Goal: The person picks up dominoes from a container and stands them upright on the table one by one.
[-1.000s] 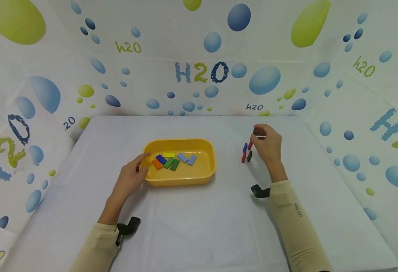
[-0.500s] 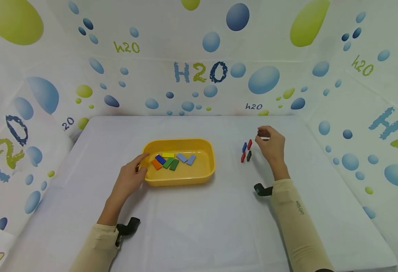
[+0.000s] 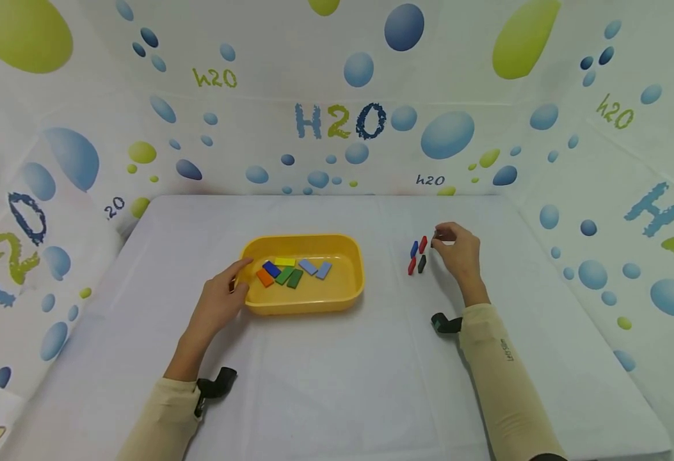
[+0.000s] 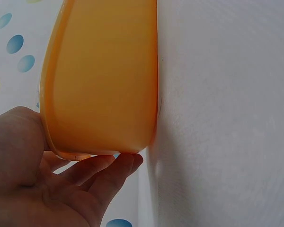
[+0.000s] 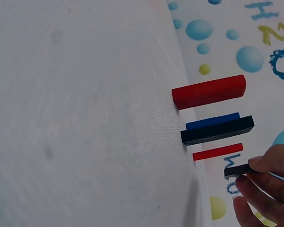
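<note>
In the head view, my left hand (image 3: 221,291) grips the left end of a yellow tray (image 3: 304,308), fingertips at its rim. Close up in the left wrist view, fingers touch the tray's end wall (image 4: 99,94). My right hand (image 3: 460,253) pinches a small black domino tile (image 5: 237,170) between thumb and fingers, above the table. Just left of it, several tiles stand on end: a red tile (image 3: 423,244), a blue tile (image 3: 414,249), a black tile (image 3: 422,264) and a nearer red tile (image 3: 411,266). In the right wrist view the standing blue tile is partly hidden behind the black one.
Inside the tray lie several flat tiles, among them an orange tile (image 3: 265,277), a yellow tile (image 3: 285,262) and a light blue tile (image 3: 324,271). White cloth (image 3: 337,378) covers the table. A printed curtain (image 3: 267,147) surrounds its back and sides.
My right hand has moved right, away from the far red tile, then lowered slightly beside the standing tiles. My left hand and the tray stay in place.
</note>
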A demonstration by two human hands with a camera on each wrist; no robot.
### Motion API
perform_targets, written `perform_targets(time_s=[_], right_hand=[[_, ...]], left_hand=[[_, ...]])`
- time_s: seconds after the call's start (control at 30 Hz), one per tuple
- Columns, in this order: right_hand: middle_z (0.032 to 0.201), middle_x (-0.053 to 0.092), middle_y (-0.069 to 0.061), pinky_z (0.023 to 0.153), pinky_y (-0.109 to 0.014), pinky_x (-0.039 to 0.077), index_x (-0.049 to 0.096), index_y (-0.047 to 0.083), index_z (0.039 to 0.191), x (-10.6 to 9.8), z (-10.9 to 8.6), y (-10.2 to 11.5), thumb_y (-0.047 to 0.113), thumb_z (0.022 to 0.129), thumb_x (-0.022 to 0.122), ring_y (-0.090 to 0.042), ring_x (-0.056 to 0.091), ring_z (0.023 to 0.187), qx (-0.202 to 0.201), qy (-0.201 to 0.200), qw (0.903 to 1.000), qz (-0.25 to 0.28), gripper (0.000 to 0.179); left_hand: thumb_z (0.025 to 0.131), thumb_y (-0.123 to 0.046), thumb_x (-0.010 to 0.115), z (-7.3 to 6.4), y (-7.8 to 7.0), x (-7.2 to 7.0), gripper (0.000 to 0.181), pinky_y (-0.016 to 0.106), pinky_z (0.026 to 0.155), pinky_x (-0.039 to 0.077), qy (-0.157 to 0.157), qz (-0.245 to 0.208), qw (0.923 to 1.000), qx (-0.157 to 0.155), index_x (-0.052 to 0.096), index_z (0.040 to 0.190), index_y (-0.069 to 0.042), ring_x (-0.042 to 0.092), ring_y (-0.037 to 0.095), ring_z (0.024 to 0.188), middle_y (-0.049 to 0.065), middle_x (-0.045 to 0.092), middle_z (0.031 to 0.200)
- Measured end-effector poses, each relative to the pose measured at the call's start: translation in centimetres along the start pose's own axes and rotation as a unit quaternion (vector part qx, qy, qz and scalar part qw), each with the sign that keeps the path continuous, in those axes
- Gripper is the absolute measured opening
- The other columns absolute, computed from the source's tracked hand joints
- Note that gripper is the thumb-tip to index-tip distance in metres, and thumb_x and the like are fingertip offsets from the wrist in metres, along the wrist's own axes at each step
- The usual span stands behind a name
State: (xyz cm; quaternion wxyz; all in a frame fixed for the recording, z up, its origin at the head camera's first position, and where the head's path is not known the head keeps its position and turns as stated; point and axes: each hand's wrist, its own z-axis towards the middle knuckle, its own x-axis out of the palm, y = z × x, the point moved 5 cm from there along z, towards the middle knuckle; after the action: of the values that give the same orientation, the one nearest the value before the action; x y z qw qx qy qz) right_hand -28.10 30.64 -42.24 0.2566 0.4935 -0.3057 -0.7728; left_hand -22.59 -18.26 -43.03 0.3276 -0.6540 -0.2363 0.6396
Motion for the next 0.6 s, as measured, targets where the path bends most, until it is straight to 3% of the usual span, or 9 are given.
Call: perform_targets(time_s=[0.33,0.6], right_hand=[[0.112,0.073,-0.019,0.102,-0.054,0.045,0.070,-0.002,0.123,0.28,-0.05,-0.54,0.002,0.094,0.073,-0.035,0.065,0.109,0.011,0.009,0.9999,-0.007,0.030],[0.112,0.073,-0.018,0.102,-0.053,0.046,0.070,-0.002,0.123,0.50,-0.04,-0.90,0.001,0.095,0.072,-0.035,0.065,0.109,0.011,0.017,0.9998,-0.008,0.029]], left_hand=[[0.103,-0.008,0.048,0.05,0.03,-0.05,0.053,0.038,0.070,0.048,-0.002,-0.001,1.0000,0.004,0.047,0.156,-0.005,0.055,0.032,0.090,0.030,0.052,0.145],[0.103,-0.008,0.048,0.00,0.02,-0.09,0.053,0.039,0.073,0.051,-0.001,0.001,1.0000,0.002,0.047,0.156,-0.006,0.057,0.034,0.094,0.030,0.050,0.148]])
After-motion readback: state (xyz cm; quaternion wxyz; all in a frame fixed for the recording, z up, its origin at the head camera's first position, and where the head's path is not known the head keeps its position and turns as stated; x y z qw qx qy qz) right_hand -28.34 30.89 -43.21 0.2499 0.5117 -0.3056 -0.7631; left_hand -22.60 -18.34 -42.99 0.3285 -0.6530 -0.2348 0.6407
